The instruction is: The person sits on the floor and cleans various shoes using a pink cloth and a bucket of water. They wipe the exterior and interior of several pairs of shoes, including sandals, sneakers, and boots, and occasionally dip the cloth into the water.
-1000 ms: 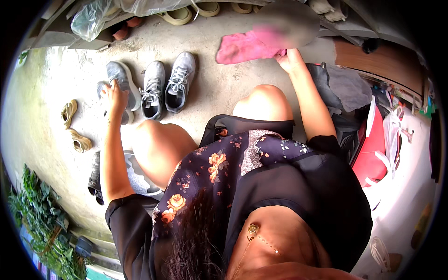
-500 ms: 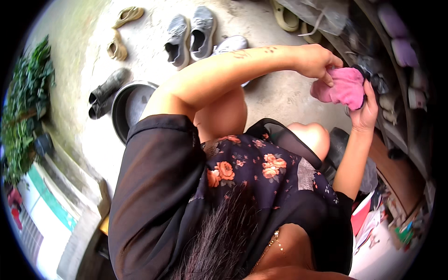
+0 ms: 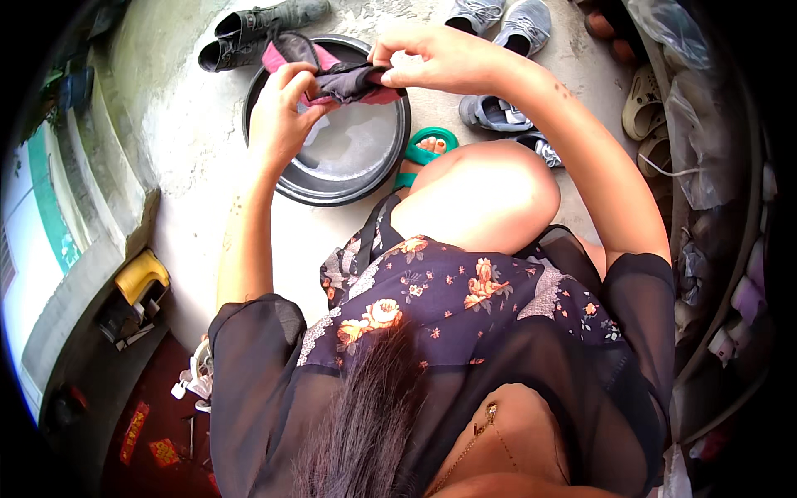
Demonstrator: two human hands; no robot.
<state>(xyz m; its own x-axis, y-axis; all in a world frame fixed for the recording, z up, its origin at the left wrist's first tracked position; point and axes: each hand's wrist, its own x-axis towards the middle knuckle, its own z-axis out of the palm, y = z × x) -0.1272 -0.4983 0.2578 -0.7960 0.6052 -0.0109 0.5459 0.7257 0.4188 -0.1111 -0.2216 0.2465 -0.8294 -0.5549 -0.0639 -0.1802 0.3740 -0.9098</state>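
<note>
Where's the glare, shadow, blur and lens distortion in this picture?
Head view: light washes out the pale concrete floor left of the round black basin, with whitish glare inside; head view: the dark red floor at lower left looks dim; head view: no heavy blur on the pink and black cloth; head view: grey concrete steps look bowed near the rim.

I see the cloth (image 3: 355,81) above the basin (image 3: 332,199), between left hand (image 3: 286,108) and right hand (image 3: 432,62). 2 boots (image 3: 282,18) lie at the basin's far left, sneakers (image 3: 527,23) to its right.
</note>
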